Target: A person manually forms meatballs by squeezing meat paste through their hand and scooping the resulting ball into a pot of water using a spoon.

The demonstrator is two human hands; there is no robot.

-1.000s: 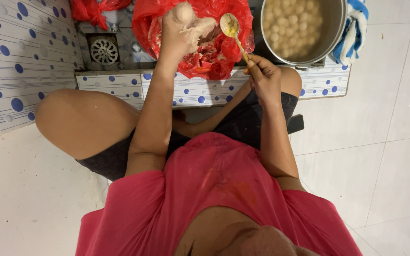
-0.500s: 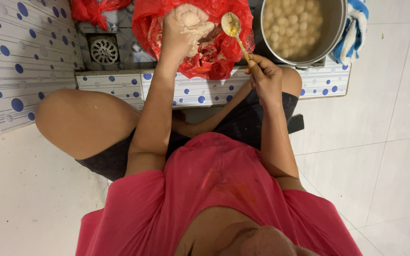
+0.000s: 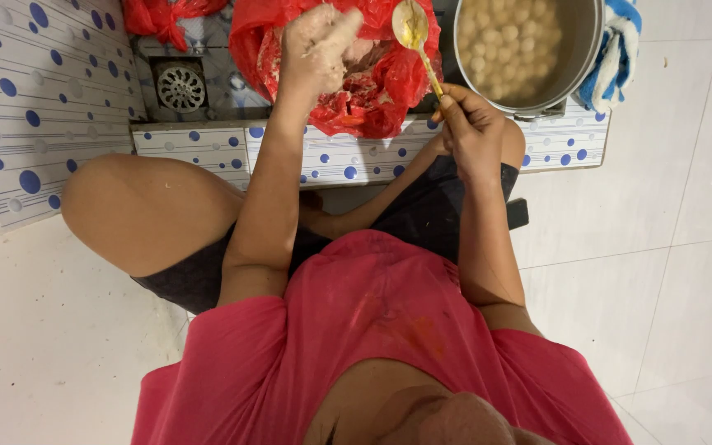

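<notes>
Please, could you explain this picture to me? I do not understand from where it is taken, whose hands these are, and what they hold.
The camera sits on a person's head and looks straight down, so you see that person's own pink shirt, knees and two bare hands. There is no machine. The left hand, smeared with pale paste, grips a lump of it above the crumpled red plastic bag. The right hand holds a gold-coloured metal spoon by its handle. Beside the bag stands a round steel pot full of pale balls in liquid, with a blue and white cloth against it.
</notes>
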